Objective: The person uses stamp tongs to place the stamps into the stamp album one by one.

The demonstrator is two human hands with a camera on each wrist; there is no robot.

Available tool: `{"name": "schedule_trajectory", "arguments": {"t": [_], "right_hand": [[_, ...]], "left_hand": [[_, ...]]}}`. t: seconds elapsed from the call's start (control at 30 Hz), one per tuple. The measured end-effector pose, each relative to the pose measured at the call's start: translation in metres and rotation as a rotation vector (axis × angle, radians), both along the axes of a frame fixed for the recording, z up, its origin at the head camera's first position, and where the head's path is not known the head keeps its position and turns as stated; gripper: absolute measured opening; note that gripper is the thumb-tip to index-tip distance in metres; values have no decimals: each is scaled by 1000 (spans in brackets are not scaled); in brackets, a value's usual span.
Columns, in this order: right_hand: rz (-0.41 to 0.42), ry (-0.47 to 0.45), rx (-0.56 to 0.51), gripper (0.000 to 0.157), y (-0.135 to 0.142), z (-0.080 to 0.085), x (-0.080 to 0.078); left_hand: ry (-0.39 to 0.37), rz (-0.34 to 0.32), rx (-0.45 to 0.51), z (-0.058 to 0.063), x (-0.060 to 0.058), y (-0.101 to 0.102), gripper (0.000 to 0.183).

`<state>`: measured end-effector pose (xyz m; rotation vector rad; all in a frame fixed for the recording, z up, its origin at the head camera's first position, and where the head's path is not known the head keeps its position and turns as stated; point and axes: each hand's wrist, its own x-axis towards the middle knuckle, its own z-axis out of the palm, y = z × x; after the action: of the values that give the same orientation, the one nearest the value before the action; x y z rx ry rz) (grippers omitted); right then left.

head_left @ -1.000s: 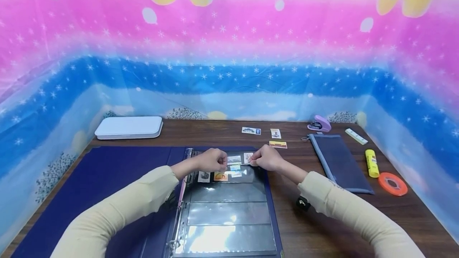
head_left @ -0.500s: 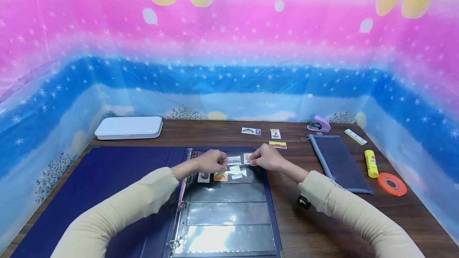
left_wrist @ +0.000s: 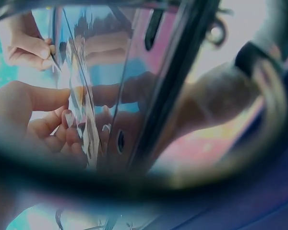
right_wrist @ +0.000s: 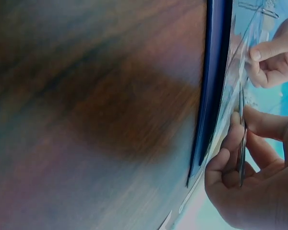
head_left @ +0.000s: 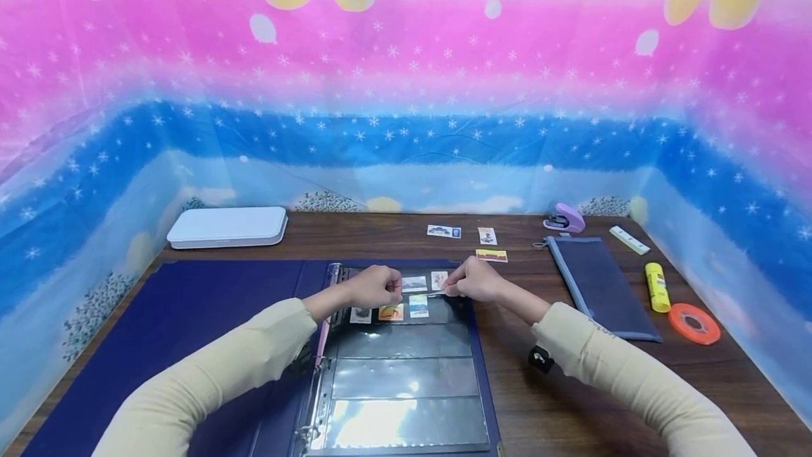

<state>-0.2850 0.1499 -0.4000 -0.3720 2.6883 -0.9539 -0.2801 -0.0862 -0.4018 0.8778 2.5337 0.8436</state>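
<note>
A navy ring binder point(head_left: 171, 330) lies spread on the table, with a clear pocket page point(head_left: 402, 377) over black. My left hand point(head_left: 374, 285) pinches the plastic film of an upper pocket; the left wrist view shows the film point(left_wrist: 89, 124) between thumb and fingers. My right hand point(head_left: 476, 281) grips slim metal tweezers point(right_wrist: 241, 165), their tip pointing left at the pocket edge. A blue-and-yellow stamp point(head_left: 419, 307) sits in the second row beside an orange stamp point(head_left: 390, 312) and a grey stamp point(head_left: 361, 314). Two pale stamps, one landscape point(head_left: 414, 284) and one upright point(head_left: 439, 281), show in the top row.
Three loose stamps point(head_left: 487, 236) lie beyond the binder. At right are a purple stapler point(head_left: 564, 218), a dark zip pouch point(head_left: 605, 291), a small white strip point(head_left: 629, 241), a glue stick point(head_left: 657, 289) and an orange tape roll point(head_left: 694, 324). A white case point(head_left: 228, 226) stands back left.
The blue-and-yellow stamp, earlier broken up by glare, now shows whole in the second row. My right hand has shifted very slightly; my left hand keeps its place.
</note>
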Motion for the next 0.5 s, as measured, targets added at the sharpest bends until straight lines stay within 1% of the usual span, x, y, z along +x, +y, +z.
{"name": "schedule_trajectory", "arguments": {"t": [0.2, 0.37, 0.5], "right_hand": [[95, -15, -23, 13, 4, 1, -6], [149, -15, -10, 12, 6, 0, -11], [197, -10, -11, 12, 7, 0, -16]], "left_hand": [[11, 7, 8, 0, 2, -1, 10], [6, 18, 12, -1, 2, -1, 10], [19, 31, 13, -2, 2, -1, 10]]}}
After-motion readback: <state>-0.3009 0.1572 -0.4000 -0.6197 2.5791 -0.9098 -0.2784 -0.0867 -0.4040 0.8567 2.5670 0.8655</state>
